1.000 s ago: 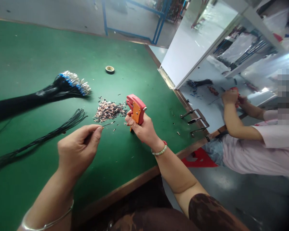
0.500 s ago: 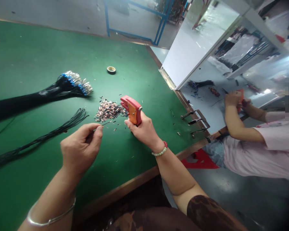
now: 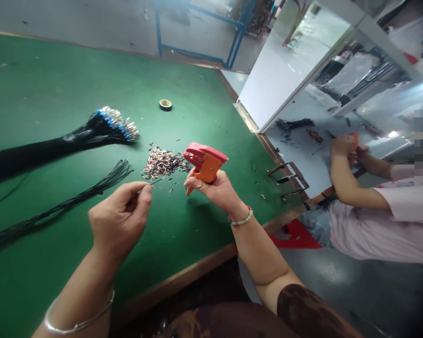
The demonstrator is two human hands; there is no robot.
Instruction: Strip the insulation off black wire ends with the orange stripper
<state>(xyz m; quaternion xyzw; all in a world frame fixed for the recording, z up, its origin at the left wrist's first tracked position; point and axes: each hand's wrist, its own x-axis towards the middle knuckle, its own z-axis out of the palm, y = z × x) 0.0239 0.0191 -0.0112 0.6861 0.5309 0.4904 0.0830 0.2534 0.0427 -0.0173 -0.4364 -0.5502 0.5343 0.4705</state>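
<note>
- Left hand [image 3: 120, 220]: thumb and fingertips [image 3: 146, 188] close in a tight pinch on a thin black wire [image 3: 156, 182]; the wire's end points toward the scrap heap.
- Right hand [image 3: 215, 190]: grip closed, fingers wrapped around the lower body of a red-and-orange hand crimper [image 3: 206, 163], held up off the counter, tilted, with its red head uppermost.
- Crimper: smooth moulded plastic look, red upper body, orange side plate, a narrow orange lever projecting downward below the hand. The tool's working end is not clearly visible.
- Hands: near each other, not touching; the wire tip is just beside the crimper's lever.
- Green-topped counter [image 3: 45, 80]: matte surface with a wood edge, dotted with small dark and metallic bits.
- Copper-coloured wire offcuts [image 3: 164, 163]: loose, flat heap of short, shiny pieces, directly beyond the hands.
- Black wire bundle [image 3: 63, 143]: thick, tightly gathered, lying left of the heap; its end fans into silver terminals with blue collars [image 3: 116, 124].
- Loose thin black wires [image 3: 74, 209]: a slack, narrow hank, nearer the left forearm.
- Tape roll [image 3: 165, 104]: small, lying flat, well beyond the heap.
- Wrists: beaded bracelet [image 3: 241, 219] on the right, thin metal bangle [image 3: 79, 317] on the left.
- Nearby: a co-worker's hands [image 3: 343, 146] hold a red tool [image 3: 354, 148], beyond a pale pink sleeve [image 3: 384, 202].
</note>
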